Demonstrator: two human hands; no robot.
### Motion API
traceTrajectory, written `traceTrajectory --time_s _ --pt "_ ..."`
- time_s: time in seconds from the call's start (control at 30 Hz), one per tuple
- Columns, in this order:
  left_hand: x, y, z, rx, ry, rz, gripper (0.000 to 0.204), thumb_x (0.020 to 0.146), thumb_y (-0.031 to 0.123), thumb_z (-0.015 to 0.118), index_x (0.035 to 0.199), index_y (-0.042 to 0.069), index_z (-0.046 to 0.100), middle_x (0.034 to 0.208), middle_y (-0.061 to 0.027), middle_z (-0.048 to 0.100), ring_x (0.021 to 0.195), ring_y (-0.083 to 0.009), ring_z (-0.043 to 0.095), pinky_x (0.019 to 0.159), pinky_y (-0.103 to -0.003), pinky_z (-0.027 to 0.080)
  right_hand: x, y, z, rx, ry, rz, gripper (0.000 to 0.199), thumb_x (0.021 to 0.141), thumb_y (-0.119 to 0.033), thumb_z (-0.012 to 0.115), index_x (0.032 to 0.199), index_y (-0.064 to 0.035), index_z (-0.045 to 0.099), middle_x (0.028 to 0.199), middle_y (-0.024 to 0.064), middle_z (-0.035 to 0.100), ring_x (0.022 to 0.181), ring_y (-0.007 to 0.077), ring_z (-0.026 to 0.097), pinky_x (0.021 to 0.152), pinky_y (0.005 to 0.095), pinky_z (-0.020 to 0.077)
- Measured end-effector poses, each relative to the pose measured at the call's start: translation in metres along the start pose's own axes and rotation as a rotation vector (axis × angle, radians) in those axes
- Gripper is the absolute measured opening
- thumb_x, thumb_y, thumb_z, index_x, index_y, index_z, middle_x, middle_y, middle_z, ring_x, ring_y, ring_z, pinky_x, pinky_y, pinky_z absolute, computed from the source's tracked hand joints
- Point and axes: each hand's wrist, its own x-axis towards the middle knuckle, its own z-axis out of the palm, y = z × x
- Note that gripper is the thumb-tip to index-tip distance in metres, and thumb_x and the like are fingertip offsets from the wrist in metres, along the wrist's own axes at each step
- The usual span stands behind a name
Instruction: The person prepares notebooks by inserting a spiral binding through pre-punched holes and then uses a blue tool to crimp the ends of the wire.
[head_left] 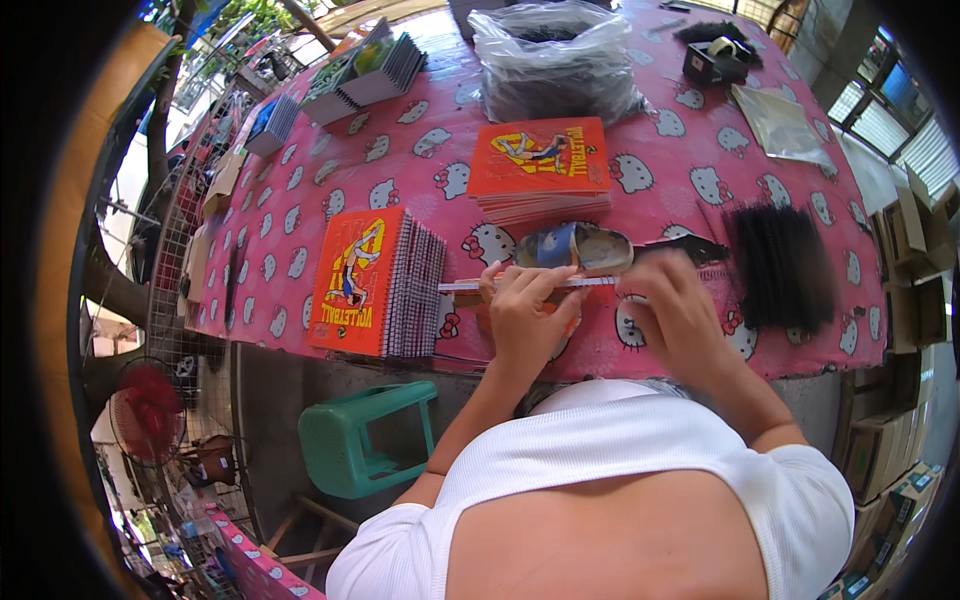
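Note:
My left hand (pixel 530 315) grips a thin orange-covered notebook (pixel 462 287), held on edge so its pale page edge runs left to right. Close to the right end of that edge is my right hand (pixel 675 315), smeared by motion; whether its fingers hold anything does not show. Just beyond the notebook lies a slipper (pixel 575 247) with a blue strap. On the left stands a stack of orange spiral-bound notebooks (pixel 360 285), their coils facing right. Farther back sits a pile of orange-covered page blocks (pixel 540 165). A bundle of black binding coils (pixel 780 268) rests to the right.
The table wears a pink cartoon-cat cover (pixel 400 150). A clear plastic bag (pixel 555 75) with black contents stands at the back, beside a tape dispenser (pixel 715 62) and plastic sleeves (pixel 785 125). More notebooks (pixel 375 75) sit far left. Below are a green stool (pixel 345 450) and cardboard boxes (pixel 880 430).

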Motion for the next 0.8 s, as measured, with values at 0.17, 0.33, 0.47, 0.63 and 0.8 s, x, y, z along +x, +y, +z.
traceTrajectory --time_s 0.17,0.33,0.47,0.63,0.8 --pt "-0.001 0.001 -0.003 -0.010 0.001 -0.003 0.032 0.066 0.022 0.080 0.095 0.014 0.069 0.078 0.0003 0.068 0.078 -0.0164 0.061 0.094 -0.039 0.032 -0.080 0.076 0.059 -0.217 -0.415 0.300 0.026 0.068 -0.007 0.068 0.091 -0.0041 0.056 0.097 0.0144 0.055 0.095 0.0340 0.053 0.078 0.0424 0.0455" --pt "-0.004 -0.004 -0.002 -0.003 0.019 0.094 0.028 0.068 0.023 0.078 0.091 0.013 0.067 0.078 0.0007 0.066 0.078 -0.0197 0.060 0.092 -0.041 0.033 -0.017 0.113 0.088 -0.152 -0.338 0.013 0.027 0.069 -0.013 0.069 0.093 -0.0067 0.057 0.096 0.0110 0.058 0.096 0.0313 0.054 0.078 0.0417 0.0464" --pt "0.001 0.003 0.002 -0.010 0.157 0.026 0.024 0.064 0.024 0.080 0.080 0.012 0.068 0.076 -0.0003 0.065 0.082 -0.0210 0.060 0.090 -0.039 0.035 0.009 0.108 0.073 -0.219 -0.614 0.206 0.027 0.074 -0.020 0.068 0.096 -0.0090 0.056 0.095 0.0101 0.060 0.098 0.0286 0.057 0.077 0.0390 0.0486" --pt "-0.005 -0.004 -0.002 0.001 0.069 0.013 0.023 0.060 0.023 0.081 0.077 0.013 0.069 0.072 0.0000 0.064 0.080 -0.0196 0.060 0.088 -0.037 0.037 0.018 0.083 0.029 0.896 -0.259 0.479 0.035 0.073 -0.013 0.070 0.104 -0.0030 0.056 0.089 0.0066 0.065 0.082 0.0195 0.063 0.073 0.0341 0.0514" --pt "-0.009 -0.003 0.000 -0.016 0.086 0.013 0.024 0.059 0.023 0.082 0.077 0.014 0.069 0.074 -0.0009 0.064 0.079 -0.0195 0.059 0.088 -0.039 0.037 0.018 0.123 0.016 0.876 -0.370 0.379 0.040 0.067 -0.007 0.078 0.103 0.0010 0.062 0.092 0.0062 0.067 0.085 0.0089 0.059 0.075 0.0254 0.0489"
